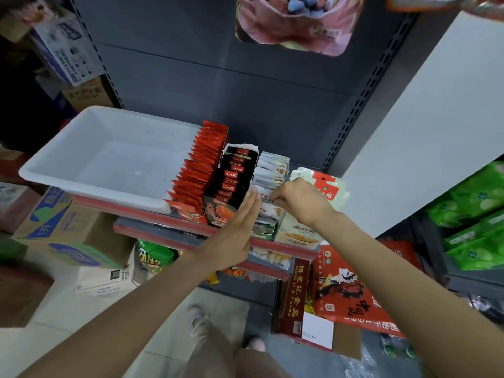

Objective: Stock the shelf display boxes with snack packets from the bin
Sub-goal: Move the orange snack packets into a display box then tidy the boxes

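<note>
Floor: a person's shoes stand on pale tiles, with cardboard cartons stacked at the left and a red gift box leaning at the right.
Left hand: flat, fingers straight and together, released, pressed edge-on against the left side of the white packets' box.
Right hand: fingers curled, pinching the top of a white snack packet in the row.
White packets: upright, filed front to back in their display box on the shelf, between the two hands.
Black packets: a filed row in the box just left of the white ones.
Red packets: a longer row further left, touching the bin's right wall.
Bin: white plastic, on the shelf's left part; no packets show inside it.
Right neighbour: a white and red bag stands behind the right hand.
Back: grey shelving panel with a pink bag hanging above.
</note>
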`<state>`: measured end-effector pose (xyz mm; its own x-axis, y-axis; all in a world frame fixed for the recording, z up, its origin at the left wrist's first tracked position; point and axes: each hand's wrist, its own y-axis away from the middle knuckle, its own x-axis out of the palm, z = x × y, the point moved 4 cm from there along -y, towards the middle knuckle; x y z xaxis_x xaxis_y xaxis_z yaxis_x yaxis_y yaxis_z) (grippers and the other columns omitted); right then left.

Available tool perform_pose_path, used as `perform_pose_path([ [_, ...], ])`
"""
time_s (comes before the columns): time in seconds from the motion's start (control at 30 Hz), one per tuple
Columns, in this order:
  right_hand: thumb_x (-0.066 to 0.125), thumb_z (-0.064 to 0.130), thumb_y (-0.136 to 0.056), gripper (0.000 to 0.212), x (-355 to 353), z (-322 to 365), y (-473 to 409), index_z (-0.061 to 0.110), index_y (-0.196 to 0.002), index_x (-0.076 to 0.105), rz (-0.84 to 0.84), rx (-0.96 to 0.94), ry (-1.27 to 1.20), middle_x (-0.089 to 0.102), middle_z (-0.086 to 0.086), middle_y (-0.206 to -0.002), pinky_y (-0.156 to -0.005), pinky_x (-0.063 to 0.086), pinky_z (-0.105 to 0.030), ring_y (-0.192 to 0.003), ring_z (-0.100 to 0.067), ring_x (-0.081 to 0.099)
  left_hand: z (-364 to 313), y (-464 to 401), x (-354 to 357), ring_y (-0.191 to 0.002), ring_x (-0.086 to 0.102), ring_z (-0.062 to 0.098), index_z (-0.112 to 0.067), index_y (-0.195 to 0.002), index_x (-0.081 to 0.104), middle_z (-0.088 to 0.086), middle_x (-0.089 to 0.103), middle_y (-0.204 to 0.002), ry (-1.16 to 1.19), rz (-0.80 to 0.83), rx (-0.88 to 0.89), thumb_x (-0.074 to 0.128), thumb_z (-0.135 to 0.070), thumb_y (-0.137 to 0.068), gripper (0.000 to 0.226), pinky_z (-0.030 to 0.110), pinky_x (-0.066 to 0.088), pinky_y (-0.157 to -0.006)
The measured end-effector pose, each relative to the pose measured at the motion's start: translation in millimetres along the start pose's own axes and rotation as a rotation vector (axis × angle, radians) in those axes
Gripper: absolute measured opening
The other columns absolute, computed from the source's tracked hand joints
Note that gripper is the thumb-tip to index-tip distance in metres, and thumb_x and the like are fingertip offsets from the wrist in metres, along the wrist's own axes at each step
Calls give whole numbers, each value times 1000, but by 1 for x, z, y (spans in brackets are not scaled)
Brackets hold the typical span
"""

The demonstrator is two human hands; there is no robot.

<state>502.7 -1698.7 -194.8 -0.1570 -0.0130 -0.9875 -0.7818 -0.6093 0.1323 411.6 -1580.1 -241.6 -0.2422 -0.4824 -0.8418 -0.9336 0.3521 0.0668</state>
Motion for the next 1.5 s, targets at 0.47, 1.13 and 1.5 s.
perform_pose_path([
  [0.47,41,8,-96,50,-4,-17,13,5,-145,30,-212,120,-81,32,-11,-151,-116,18,-29,-140,-25,26,-10,-43,-12,-140,-29,26,0,-143,-22,16,-30,-151,-527,29,-70,59,-51,-81,114,37,-16,-114],
  [1.13,56,8,-88,21,-14,-43,-73,11,-108,55,-68,120,-66,58,-12,-107,-76,48,-36,-101,-31,55,8,-77,-21,-141,-27,23,-4,-144,-23,15,-31,-151,-401,105,-63,68,-51,-76,122,31,-13,-115],
  [1.5,61,24,-89,17,-9,-43,-78,12,-98,70,-167,28,-62,49,-2,-118,-89,40,-30,-112,-20,46,12,-68,-21,-143,-22,23,-9,-149,-14,13,-26,-154,-386,29,-59,67,-50,-75,117,28,-12,-109],
])
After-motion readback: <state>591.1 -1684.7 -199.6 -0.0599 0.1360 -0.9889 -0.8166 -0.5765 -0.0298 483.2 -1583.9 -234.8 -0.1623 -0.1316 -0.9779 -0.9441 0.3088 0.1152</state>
